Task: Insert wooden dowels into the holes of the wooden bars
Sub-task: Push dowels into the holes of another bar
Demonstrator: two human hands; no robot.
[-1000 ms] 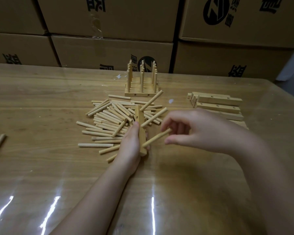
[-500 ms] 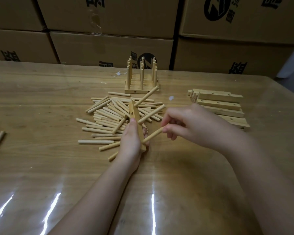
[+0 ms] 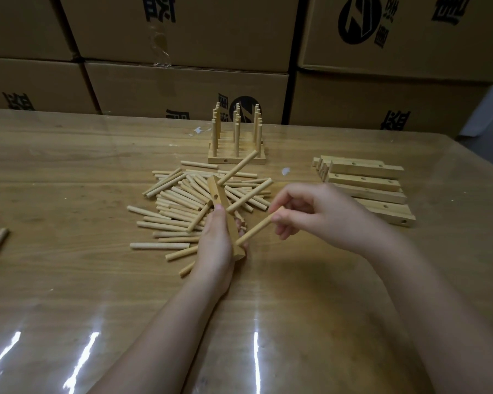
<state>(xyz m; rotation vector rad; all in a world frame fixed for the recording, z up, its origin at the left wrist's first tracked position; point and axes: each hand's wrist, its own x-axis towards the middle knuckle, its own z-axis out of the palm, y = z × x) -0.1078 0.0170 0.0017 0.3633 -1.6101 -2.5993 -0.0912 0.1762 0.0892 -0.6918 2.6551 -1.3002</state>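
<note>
While your right hand point(image 3: 310, 211) pinches the upper end of a dowel point(image 3: 258, 228) between thumb and fingertips, its lower end meets the near end of the bar point(image 3: 219, 199), which your left hand point(image 3: 215, 245) grips from the side. Two inserted dowels point(image 3: 249, 196) slant out of that bar. Behind it lies the loose dowel pile point(image 3: 177, 206); spare bars point(image 3: 365, 183) are stacked to the right.

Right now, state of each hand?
Left hand: grips a bar.
Right hand: pinches a dowel, whose far end is at the bar.
</note>
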